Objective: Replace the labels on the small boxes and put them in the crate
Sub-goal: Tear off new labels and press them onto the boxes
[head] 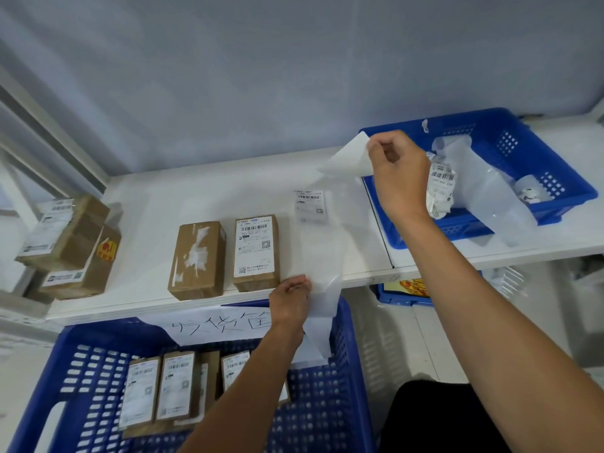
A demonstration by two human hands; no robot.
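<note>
Fingers of the right hand point(397, 168) pinch a label point(346, 158) by its lifted edge above the backing strip point(322, 253), while fingers of the left hand point(291, 304) grip the strip's lower end at the table point(147, 197) front edge, with a stripped box point(197, 259) and a labelled box point(256, 253) just left of them and the crate point(343, 403) beneath.

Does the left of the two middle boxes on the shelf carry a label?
No: the left box shows only torn white scraps on brown cardboard, unlike the labelled box beside it.

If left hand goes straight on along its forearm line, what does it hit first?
Probably the shelf edge, right ahead of the left hand, which pinches the backing strip lying on it; beyond, the printed label on that strip. Depth unclear.
</note>
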